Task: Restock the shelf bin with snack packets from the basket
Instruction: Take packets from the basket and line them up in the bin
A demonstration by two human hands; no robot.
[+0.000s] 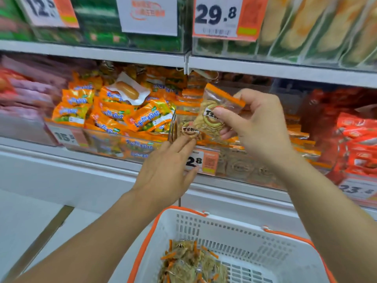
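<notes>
My right hand (pixel 253 123) pinches a clear snack packet (pixel 214 107) with orange edges and a round brown label, held up in front of the shelf bin (pixel 240 166). Stacks of the same packets fill that clear-fronted bin. My left hand (pixel 169 166) reaches toward the bin's left front corner with straight fingers, its fingertips touching a packet (pixel 188 130) there. Below, the white basket (pixel 234 227) with an orange rim holds several more of these packets (pixel 189 262) in a heap at its near left.
Left of the bin lies a bin of orange-green snack packs (pixel 114 111) with a white sausage pack (pixel 128 90) on top. Red packets (pixel 355 139) fill the bin to the right. Price tags (pixel 202 161) hang on the bin fronts. An upper shelf (pixel 224 27) carries more goods.
</notes>
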